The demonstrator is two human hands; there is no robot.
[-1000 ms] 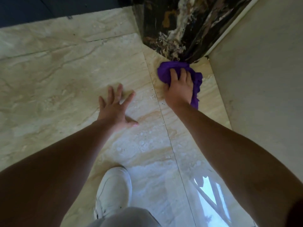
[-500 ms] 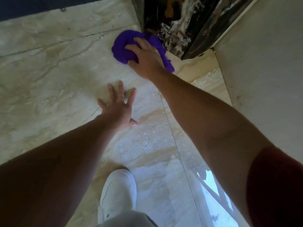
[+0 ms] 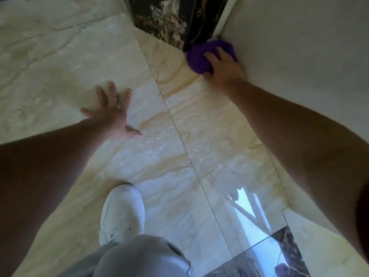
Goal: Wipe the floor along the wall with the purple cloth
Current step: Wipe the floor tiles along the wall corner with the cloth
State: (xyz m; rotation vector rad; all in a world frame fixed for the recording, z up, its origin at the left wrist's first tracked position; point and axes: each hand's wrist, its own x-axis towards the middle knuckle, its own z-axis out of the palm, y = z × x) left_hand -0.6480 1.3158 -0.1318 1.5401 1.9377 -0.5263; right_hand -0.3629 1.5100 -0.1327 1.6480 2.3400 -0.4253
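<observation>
The purple cloth point(image 3: 201, 56) lies bunched under the right hand point(image 3: 223, 70), its fingers point(image 3: 220, 51) pressing down on it in the corner where the dark marble column point(image 3: 179, 23) meets the wall point(image 3: 299, 56). Open floor point(image 3: 219, 126) along the wall lies back toward the wrist. The right arm is stretched forward; the left hand point(image 3: 111, 114) is farther off, splayed flat, bracing.

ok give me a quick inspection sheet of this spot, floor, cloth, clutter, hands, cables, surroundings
surface: glossy beige marble floor, tile seam running through it, small dark specks by the seam, window glare near the bottom.
job's things: purple cloth bunched on the floor in the corner where the wall meets the dark marble column.
clutter: nothing seen.
hands: right hand pressing on the cloth beside the wall; left hand flat on the floor, fingers spread, empty.
cables: nothing seen.
surroundings: white shoe and grey trouser knee below; dark marble tile at bottom right.
</observation>
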